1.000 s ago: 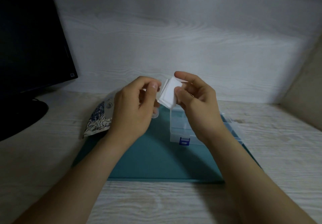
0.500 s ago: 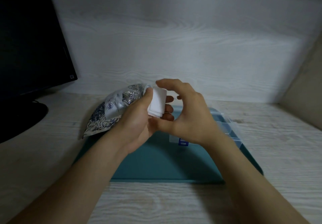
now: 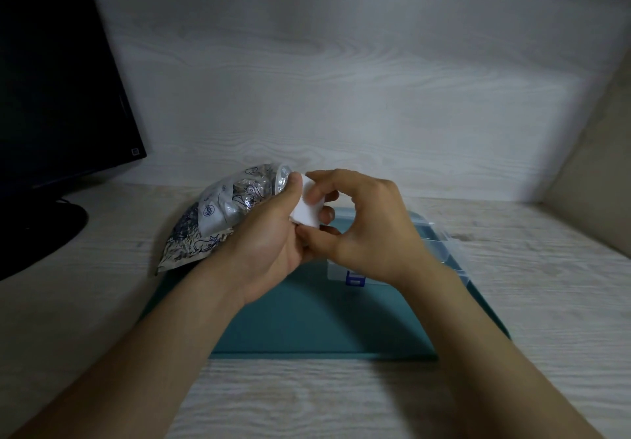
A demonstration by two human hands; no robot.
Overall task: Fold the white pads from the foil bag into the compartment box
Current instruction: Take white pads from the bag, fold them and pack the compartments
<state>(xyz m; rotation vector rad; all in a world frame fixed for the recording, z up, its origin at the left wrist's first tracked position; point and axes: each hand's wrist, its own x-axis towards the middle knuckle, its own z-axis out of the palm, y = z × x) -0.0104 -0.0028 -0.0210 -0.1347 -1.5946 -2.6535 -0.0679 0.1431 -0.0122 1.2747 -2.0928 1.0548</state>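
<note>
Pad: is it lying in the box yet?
No, the left hand and right hand hold the pad up, clear of the box.

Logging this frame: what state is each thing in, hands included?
pad: looks folded, held in the air between both hands.
left hand: thumb and fingers grip the pad.
right hand: fingers curled, pinching the pad.
bag: lying on its side, mouth seems open.
box: on the mat, mostly hidden by the right hand; lid open or closed, cannot tell.
monitor: screen dark.
</note>
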